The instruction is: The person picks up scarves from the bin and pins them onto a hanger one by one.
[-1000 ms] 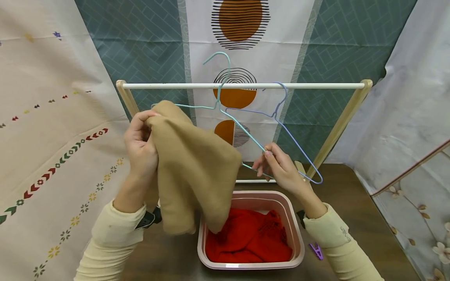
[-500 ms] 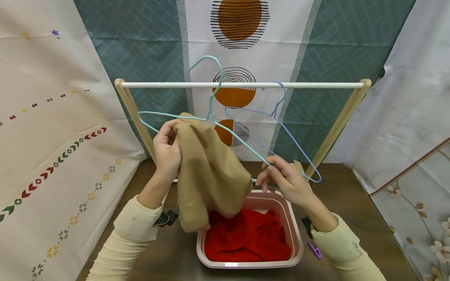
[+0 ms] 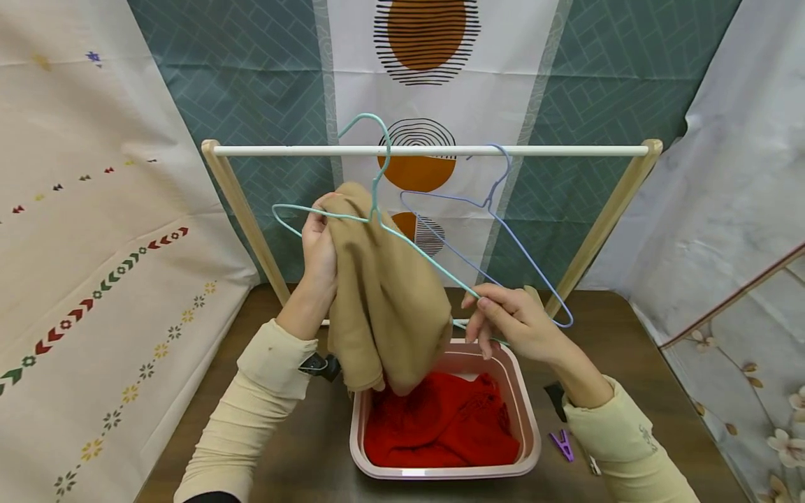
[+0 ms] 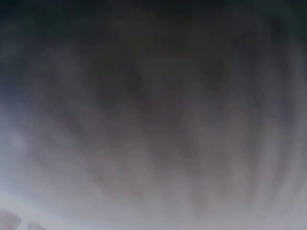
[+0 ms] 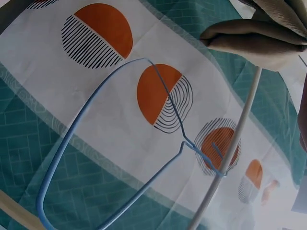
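I count one dark brown counter (image 3: pixel 302 447), the largest item, and one drying rack (image 3: pixel 264 151) with a white rail at its far side. Two arms reach in from the near side: the left sleeve (image 3: pixel 264 405) and the right sleeve (image 3: pixel 629 447) both slant forward and inward.

I count one pink basin (image 3: pixel 443 474) on the counter. Cloths number two: a red cloth (image 3: pixel 440 426) lies bunched in the basin, and a tan cloth (image 3: pixel 390 300) hangs in folds above its left part.

Hangers number two. A blue hanger (image 3: pixel 490 202) hooks on the rail; a turquoise hanger (image 3: pixel 375 199) is held tilted in front of the rack, its left shoulder crossing before the tan cloth. I cannot tell whether the cloth passes through it.

The left hand (image 3: pixel 319 248) is raised, fingers bent, gripping the tan cloth near its top edge. The right hand (image 3: pixel 522 321), lower, pinches the turquoise hanger's right end between thumb and forefinger, other fingers loosely bent.

Smallest: one purple clothespin (image 3: pixel 562 444) near the right sleeve. My left wrist view is too blurred to read.
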A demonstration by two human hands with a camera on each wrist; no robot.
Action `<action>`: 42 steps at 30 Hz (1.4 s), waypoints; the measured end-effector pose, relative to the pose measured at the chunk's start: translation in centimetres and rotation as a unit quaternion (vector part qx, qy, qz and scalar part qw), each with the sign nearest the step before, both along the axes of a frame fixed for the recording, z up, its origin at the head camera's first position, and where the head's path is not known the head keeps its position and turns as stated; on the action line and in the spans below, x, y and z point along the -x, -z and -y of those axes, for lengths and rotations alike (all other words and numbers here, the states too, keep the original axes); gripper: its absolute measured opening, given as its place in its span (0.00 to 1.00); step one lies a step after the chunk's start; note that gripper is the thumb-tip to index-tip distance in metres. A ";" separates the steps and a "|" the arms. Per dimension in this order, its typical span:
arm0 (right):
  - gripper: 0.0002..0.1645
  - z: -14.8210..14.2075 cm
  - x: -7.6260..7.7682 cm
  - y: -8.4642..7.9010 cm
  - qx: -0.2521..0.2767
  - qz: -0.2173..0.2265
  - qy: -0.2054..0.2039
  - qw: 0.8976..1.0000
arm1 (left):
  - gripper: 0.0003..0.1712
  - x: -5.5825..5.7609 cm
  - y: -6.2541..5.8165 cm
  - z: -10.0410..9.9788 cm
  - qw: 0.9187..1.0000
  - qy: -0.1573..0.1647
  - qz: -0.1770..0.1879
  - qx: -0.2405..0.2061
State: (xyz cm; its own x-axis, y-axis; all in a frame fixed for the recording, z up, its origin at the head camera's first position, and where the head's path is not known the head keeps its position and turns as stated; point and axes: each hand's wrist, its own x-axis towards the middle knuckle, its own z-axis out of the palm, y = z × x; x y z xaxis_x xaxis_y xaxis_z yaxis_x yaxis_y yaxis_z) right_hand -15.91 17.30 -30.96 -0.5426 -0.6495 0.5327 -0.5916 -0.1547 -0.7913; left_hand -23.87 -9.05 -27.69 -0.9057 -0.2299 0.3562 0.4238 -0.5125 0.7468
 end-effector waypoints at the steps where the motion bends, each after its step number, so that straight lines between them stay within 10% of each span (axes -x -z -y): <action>1: 0.11 -0.1 0.0 0.0 -0.003 0.004 -0.005 1.000 | 0.09 0.3 0.0 -0.1 1.000 -0.005 0.005 0.018; 8: 0.13 -0.4 -0.5 0.1 0.008 0.018 -0.001 1.000 | 0.11 4.5 0.5 -0.3 0.974 -0.051 0.077 0.205; 11: 0.16 -0.2 -0.7 0.6 0.050 0.017 0.017 0.998 | 0.13 5.5 1.4 -0.3 0.934 0.006 0.127 0.333; 14: 0.18 0.1 -0.7 1.1 0.081 0.025 0.033 0.996 | 0.13 5.0 1.7 -0.2 0.871 0.067 0.139 0.467; 19: 0.18 0.1 -0.7 1.8 0.084 0.035 0.054 0.994 | 0.10 4.1 2.0 0.4 0.820 0.082 0.050 0.565; 29: 0.19 -0.3 -0.6 1.9 0.107 0.024 0.041 0.993 | 0.16 0.4 1.0 3.0 0.767 0.031 -0.112 0.631; 33: 0.18 -0.7 -0.5 1.8 0.097 0.025 0.066 0.993 | 0.11 -0.7 1.8 4.3 0.763 -0.036 -0.217 0.607; 36: 0.17 -0.9 -0.5 1.7 0.084 0.030 0.091 0.992 | 0.10 -1.5 2.8 5.3 0.775 -0.104 -0.274 0.559; 42: 0.18 -1.0 -0.4 1.6 0.097 0.025 0.089 0.991 | 0.12 -3.6 5.1 7.8 0.870 -0.142 -0.235 0.410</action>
State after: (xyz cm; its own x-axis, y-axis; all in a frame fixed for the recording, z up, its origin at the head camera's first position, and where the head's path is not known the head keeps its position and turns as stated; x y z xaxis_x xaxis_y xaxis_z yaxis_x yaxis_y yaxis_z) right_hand -15.54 18.27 -32.60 -0.6688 -0.4289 0.6073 -0.5839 -0.2026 -0.7861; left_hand -20.23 -16.84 -32.76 -0.5646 0.0852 0.8210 0.8029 0.2872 0.5223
